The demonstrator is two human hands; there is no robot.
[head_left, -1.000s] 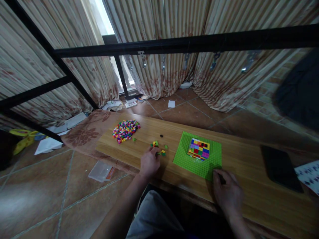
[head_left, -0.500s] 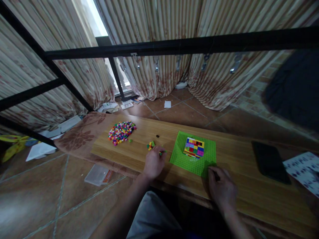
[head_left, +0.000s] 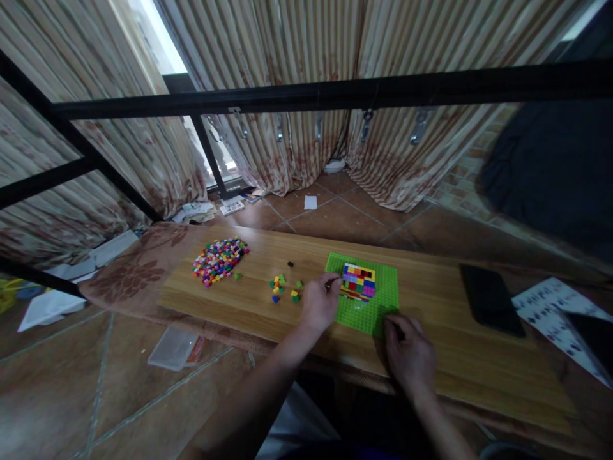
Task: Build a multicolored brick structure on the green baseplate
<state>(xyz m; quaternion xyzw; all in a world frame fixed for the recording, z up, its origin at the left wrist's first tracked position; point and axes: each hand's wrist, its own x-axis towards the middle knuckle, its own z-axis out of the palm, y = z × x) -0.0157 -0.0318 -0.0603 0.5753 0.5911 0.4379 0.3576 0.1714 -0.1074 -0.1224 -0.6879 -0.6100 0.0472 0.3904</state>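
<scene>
A green studded baseplate (head_left: 387, 287) lies on the wooden board, bearing a low block of many-coloured toy bricks (head_left: 359, 284). My left hand (head_left: 320, 301) is at the plate's left edge, its fingertips pinched together beside the block; whatever is between them is too small to make out. At the plate's near right corner, my right hand (head_left: 410, 351) is closed, thumb and fingers on the corner. A few loose bricks (head_left: 278, 283) lie left of my left hand, with a small black brick (head_left: 290, 264) farther back.
A large heap of mixed bricks (head_left: 219, 260) is at the board's left. To the right lie a dark flat phone-like slab (head_left: 491, 300) and a printed sheet (head_left: 555, 313). A clear plastic lid or box (head_left: 172, 348) is on the tiled floor. A black metal rail (head_left: 306, 96) crosses beyond.
My left hand has moved right, from the loose bricks to the left side of the brick block. Those loose bricks are now more exposed. My right hand stays at the plate's corner; the view has shifted.
</scene>
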